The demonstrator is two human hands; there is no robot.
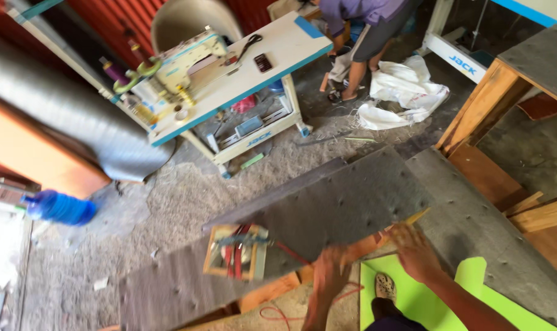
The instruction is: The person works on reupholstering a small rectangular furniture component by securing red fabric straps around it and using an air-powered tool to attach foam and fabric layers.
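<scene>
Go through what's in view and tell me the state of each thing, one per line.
Left hand: blurred, fingers down on the wooden frame edge.
Right hand: resting on the grey felt sheet, grip unclear.
Grey felt sheet: draped over the frame.
Sewing machine: upright on its table, unattended.
White sack: crumpled on the floor.
Blue bottle: lying sideways.

**Both hands low in frame, 5 to 6 o'clock sector**

Left hand (329, 270): bare, motion-blurred. Sits at about 6 o'clock from frame centre. Fingers point up toward 12 o'clock, loosely spread; whether they close on anything cannot be told through the blur. The wrist and forearm run down toward 6 o'clock and leave the bottom edge.

Right hand (415, 248): bare, sharper than the left, at about 5 o'clock from centre. Back of the hand faces up, fingers curled and directed toward 11 o'clock. Forearm extends to 5 o'clock and exits at the bottom edge. The two hands are near each other, not touching.
</scene>
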